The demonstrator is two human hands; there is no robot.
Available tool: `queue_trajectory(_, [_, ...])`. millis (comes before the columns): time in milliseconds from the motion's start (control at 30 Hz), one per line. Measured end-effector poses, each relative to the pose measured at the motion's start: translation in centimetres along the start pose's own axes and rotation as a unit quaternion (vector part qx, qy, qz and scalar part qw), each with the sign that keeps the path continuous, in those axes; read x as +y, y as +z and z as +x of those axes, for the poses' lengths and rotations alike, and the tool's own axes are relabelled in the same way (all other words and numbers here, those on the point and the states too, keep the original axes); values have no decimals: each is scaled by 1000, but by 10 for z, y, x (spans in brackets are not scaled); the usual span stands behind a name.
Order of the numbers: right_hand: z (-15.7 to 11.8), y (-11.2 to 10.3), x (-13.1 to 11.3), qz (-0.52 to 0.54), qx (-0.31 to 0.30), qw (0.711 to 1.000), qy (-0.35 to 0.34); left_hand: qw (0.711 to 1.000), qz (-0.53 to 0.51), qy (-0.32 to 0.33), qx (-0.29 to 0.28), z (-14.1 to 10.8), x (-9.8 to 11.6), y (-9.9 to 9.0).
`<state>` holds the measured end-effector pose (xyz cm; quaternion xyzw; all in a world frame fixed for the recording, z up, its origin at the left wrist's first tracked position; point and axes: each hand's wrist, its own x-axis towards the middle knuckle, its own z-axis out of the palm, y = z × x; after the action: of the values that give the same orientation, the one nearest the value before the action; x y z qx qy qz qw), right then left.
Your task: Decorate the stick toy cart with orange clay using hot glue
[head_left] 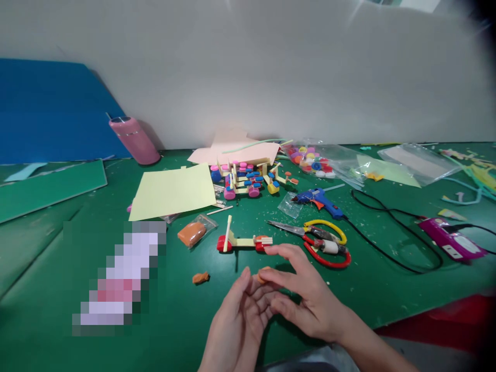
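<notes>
My left hand is palm up at the bottom centre, its fingers loosely curved and apart. A small orange lump rests at its fingertips, with my right hand's fingertips on it. My right hand comes from the right, its fingers spread over the left palm. Just beyond the hands stands a small model with red wheels and a pale upright stick. Left of the hands lies an orange clay piece. Behind that is a clear bag with an orange block.
Scissors and a blue glue gun lie to the right, its cord running to a purple power strip. Several small models, yellow paper and a pink bottle are at the back.
</notes>
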<state>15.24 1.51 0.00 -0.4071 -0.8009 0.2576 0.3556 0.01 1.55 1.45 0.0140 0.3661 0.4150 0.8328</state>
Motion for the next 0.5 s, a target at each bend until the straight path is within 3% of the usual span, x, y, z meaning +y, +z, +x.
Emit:
queue_trajectory(300, [3,-2,-5,88,1,995,42,990,124,70,-6,-1,-3,0])
queue_trajectory(500, [4,1,-7,261,39,958,108,982,166,83,-33,2,-3,-3])
